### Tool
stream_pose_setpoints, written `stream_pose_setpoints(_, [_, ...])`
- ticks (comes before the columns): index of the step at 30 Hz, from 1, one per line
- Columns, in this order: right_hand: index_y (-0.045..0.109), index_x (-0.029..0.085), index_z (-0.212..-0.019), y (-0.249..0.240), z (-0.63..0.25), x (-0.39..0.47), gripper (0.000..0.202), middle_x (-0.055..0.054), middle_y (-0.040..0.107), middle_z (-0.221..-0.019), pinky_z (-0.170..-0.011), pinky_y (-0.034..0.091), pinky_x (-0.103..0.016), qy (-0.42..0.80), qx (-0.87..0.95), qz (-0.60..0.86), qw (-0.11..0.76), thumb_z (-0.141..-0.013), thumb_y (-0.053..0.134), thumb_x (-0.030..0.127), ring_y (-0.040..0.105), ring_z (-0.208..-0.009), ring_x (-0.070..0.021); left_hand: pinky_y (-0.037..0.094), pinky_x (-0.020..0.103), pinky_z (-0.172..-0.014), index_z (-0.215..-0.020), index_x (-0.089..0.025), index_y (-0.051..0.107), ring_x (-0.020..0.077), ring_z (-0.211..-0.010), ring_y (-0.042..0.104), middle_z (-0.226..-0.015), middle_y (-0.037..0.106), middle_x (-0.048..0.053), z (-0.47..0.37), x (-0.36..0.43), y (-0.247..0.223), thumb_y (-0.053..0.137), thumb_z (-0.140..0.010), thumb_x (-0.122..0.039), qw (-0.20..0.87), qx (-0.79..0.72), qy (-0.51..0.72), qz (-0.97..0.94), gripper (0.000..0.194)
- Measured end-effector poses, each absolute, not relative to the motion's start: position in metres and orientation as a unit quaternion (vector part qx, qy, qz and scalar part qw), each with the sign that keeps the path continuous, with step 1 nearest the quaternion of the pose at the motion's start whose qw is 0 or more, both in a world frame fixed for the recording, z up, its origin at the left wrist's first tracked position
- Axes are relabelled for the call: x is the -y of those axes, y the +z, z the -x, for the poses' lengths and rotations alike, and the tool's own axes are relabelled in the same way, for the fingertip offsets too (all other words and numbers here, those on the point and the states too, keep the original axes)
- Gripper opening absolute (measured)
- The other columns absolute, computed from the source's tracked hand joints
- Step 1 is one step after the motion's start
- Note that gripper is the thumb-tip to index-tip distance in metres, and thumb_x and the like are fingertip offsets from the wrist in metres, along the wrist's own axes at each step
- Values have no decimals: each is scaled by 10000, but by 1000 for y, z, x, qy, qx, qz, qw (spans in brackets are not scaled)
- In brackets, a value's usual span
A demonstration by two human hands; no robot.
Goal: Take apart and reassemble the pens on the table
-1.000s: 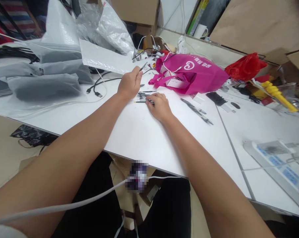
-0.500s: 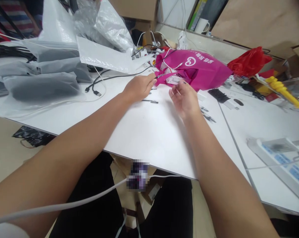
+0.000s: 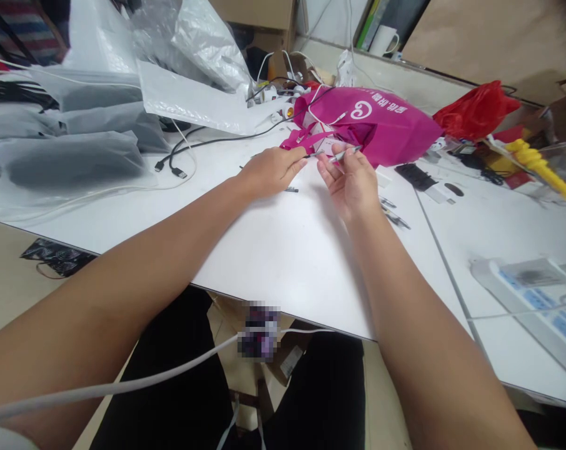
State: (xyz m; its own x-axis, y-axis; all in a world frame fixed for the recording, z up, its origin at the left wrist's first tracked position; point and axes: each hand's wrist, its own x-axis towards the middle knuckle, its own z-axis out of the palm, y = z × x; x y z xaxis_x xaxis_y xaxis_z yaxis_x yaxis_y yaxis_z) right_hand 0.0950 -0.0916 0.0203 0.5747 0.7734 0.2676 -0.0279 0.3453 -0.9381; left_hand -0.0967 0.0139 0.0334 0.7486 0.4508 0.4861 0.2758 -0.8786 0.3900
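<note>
My left hand [image 3: 272, 172] is closed, and a thin dark pen part [image 3: 313, 154] sticks out from its fingertips toward the right. Facing it, my right hand [image 3: 357, 187] pinches a slim light-coloured pen barrel [image 3: 347, 154] between thumb and fingers, its other fingers half curled. The two pieces point at each other above the white table [image 3: 283, 250]; whether they touch is too small to tell. Under my left hand lies a dark thin pen part [image 3: 291, 189], partly covered. Several pens [image 3: 395, 217] lie beside my right wrist.
A magenta bag [image 3: 395, 128] lies behind my hands. Grey plastic pouches [image 3: 72, 159] and black USB cables [image 3: 177, 170] are on the left. To the right are a black object [image 3: 415, 177], a red bag [image 3: 475, 112] and a power strip [image 3: 540, 300]. A white cable [image 3: 170, 374] crosses my lap.
My right hand has turned and the pen barrel now shows in its fingers. My left hand has moved slightly right, bringing the two hands closer together.
</note>
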Motion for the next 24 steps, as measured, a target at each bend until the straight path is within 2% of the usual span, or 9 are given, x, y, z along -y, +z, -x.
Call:
stream_pose_setpoints(3, [600, 329, -1104, 20, -92, 92, 435, -47, 841, -1371, -1149, 725, -562, 256, 372, 507, 734, -1045, 770, 725, 827, -1386, -299, 515, 382, -835, -1188, -275, 762, 312, -966, 764, -906, 780, 76, 96, -11, 34, 500, -1173, -479, 146, -195, 287, -927, 332])
stream_pose_setpoints(8, [639, 310, -1110, 19, -95, 92, 438, -75, 837, -1329, -1157, 713, -550, 249, 420, 492, 721, -1016, 824, 697, 813, -1394, -298, 509, 382, -819, -1156, -271, 755, 311, -935, 770, -922, 793, 81, 96, -10, 35, 502, -1172, -468, 138, -196, 279, -930, 321])
stream_pose_setpoints(18, [698, 320, -1190, 26, -88, 98, 513, -93, 821, -1491, -1186, 687, -599, 258, 461, 513, 677, -1031, 753, 805, 756, -1506, -331, 513, 411, -805, -1155, -291, 770, 321, -927, 764, -913, 806, 85, 96, -11, 35, 490, -1159, -450, 140, -207, 275, -928, 322])
stream_pose_setpoints(24, [706, 317, -1184, 29, -81, 101, 471, -82, 833, -1461, -1208, 687, -571, 273, 452, 510, 679, -1022, 811, 746, 765, -1494, -310, 520, 407, -811, -1137, -290, 778, 324, -949, 764, -902, 793, 81, 96, -13, 33, 520, -1159, -466, 158, -208, 285, -922, 313])
